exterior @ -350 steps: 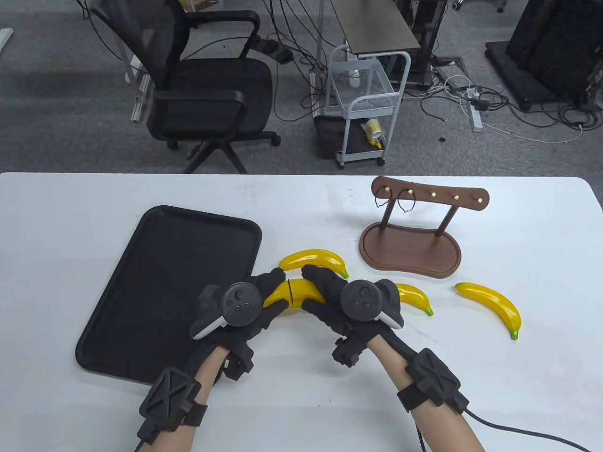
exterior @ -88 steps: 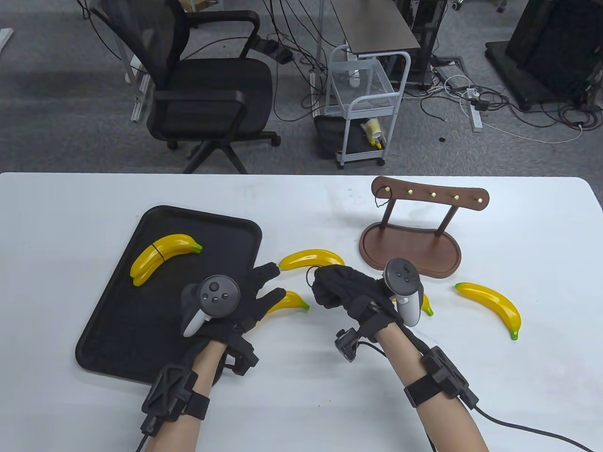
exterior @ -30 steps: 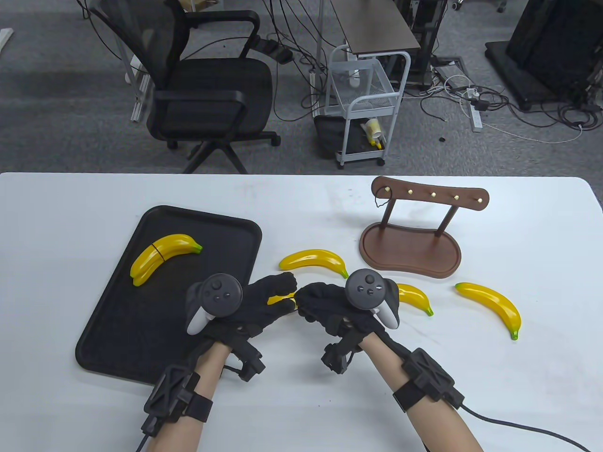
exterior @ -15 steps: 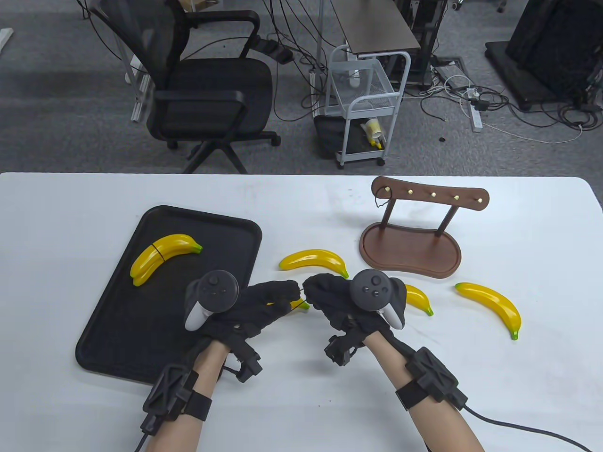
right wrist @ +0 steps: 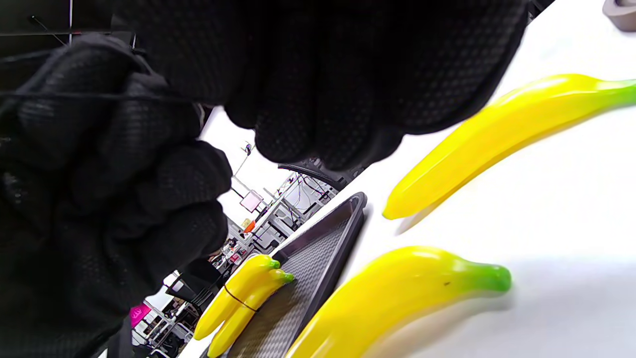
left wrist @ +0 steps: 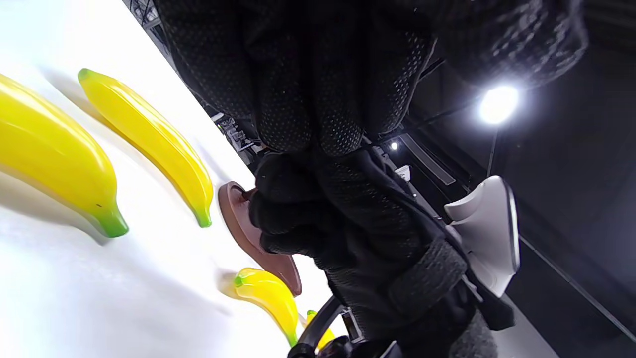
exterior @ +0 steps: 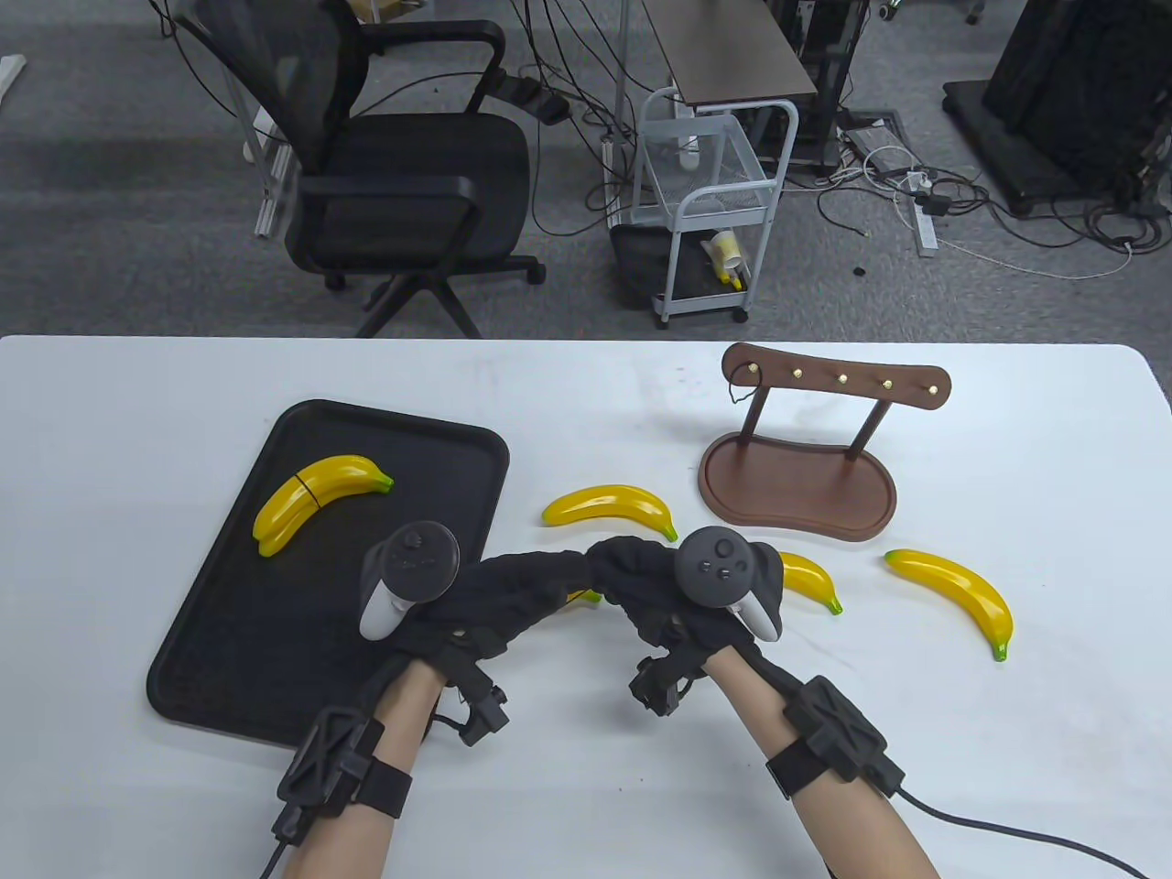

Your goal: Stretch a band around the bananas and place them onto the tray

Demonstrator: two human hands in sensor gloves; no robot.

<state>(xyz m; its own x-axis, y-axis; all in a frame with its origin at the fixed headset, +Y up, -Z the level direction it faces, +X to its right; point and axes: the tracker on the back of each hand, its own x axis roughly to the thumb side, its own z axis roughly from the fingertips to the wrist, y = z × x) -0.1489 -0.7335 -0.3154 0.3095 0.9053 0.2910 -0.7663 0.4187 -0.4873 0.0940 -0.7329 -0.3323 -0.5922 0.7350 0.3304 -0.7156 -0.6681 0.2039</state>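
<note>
Since half a second ago the fingertips have met mid-frame: left hand (exterior: 499,600) and right hand (exterior: 645,586) both pinch, apparently, the black band (right wrist: 99,97), above the banana (exterior: 582,598); tray (exterior: 229,678) lower left.

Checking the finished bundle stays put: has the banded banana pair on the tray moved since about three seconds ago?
No. The banded banana pair lies in the same spot near the tray's far left corner, green tips pointing right, as before.
</note>
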